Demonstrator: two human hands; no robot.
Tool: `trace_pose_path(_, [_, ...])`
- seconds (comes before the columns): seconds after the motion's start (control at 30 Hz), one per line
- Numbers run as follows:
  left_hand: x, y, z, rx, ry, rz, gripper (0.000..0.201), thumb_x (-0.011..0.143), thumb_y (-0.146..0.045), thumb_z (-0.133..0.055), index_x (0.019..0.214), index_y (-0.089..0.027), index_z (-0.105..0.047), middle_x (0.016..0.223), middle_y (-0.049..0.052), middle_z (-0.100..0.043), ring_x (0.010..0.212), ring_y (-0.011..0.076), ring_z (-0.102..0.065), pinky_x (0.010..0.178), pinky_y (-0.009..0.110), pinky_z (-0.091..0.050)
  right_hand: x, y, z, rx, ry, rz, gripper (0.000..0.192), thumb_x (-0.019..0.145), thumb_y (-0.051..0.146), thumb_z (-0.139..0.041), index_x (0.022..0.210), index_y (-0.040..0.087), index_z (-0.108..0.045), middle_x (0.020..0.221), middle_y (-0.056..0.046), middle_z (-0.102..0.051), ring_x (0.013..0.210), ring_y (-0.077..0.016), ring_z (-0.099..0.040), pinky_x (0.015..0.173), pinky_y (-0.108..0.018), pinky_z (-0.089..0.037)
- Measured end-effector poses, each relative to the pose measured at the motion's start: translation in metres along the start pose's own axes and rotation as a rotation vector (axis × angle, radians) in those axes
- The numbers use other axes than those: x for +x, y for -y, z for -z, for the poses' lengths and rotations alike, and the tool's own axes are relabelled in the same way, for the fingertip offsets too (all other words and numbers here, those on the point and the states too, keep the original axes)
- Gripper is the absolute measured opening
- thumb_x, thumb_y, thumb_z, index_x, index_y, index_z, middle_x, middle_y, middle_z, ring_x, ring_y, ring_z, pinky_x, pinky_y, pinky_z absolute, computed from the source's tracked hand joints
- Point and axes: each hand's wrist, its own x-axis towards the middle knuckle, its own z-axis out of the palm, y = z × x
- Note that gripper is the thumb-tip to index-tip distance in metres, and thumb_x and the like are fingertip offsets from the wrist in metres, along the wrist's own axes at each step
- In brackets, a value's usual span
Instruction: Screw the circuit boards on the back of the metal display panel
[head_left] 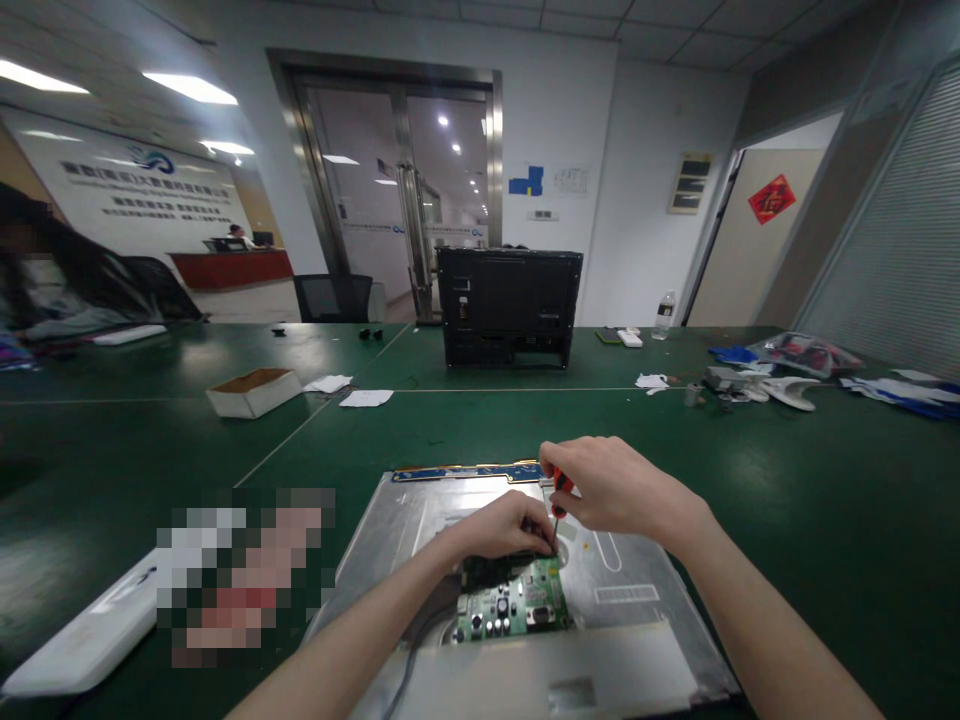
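My right hand [600, 485] grips the red and black handle of a screwdriver [561, 494], its shaft pointing down. The tip meets the far right corner of a green circuit board [506, 605]. Close against that tip, my left hand [506, 525] has its fingertips pinched together; whatever they may hold is hidden. The board lies on the silvery metal back of a flat display panel [626, 565], and my left hand covers its far part. Along the panel's far edge runs a narrow blue circuit strip [450, 474]. A dark cable [405, 680] leaves the board on the left.
The green table [810, 500] carries a black monitor housing [510, 305] standing upright at the back. Left are an open box [255, 393] and a long white object [90, 635]. Plastic parts [750, 385] and a bottle [664, 316] lie right. A person [52, 270] sits far left.
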Motion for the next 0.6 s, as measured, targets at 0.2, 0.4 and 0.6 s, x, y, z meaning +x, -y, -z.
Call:
trace_pose_path(0.2, [-0.0007,-0.0017,0.0008,0.016,0.023,0.016,0.014,0.074,-0.012,-0.068,0.084,-0.018,-0.076,0.074,0.000,-0.070,0.067,0.0128,-0.060,0.064,0.019,-0.043,0.0020,0.0024,0.0006,-0.059,0.004,-0.018,0.011,0.077,0.023,-0.056,0.088,0.020,-0.056,0.076,-0.002,-0.066,0.065,-0.0170,-0.060,0.049,-0.026,-0.019])
trace_pose_path(0.4, [-0.0008,-0.0022,0.0009,0.021,0.030,-0.001,0.015,0.076,-0.013,-0.068,0.087,-0.018,-0.076,0.077,0.001,-0.072,0.069,0.0139,-0.061,0.066,0.019,-0.044,0.0000,0.0011,0.0002,-0.023,0.008,0.015,0.009,0.077,0.021,-0.057,0.086,0.020,-0.056,0.080,-0.002,-0.067,0.070,-0.0166,-0.060,0.050,-0.026,-0.022])
trace_pose_path(0.6, [-0.0005,-0.0023,0.0018,0.030,0.052,-0.025,0.016,0.078,-0.016,-0.068,0.091,-0.020,-0.076,0.083,0.001,-0.073,0.074,0.0152,-0.063,0.069,0.020,-0.044,0.0011,0.0002,-0.0016,-0.044,0.010,0.007,0.009,0.077,0.020,-0.055,0.086,0.020,-0.056,0.077,-0.002,-0.066,0.067,-0.0160,-0.059,0.050,-0.026,-0.021])
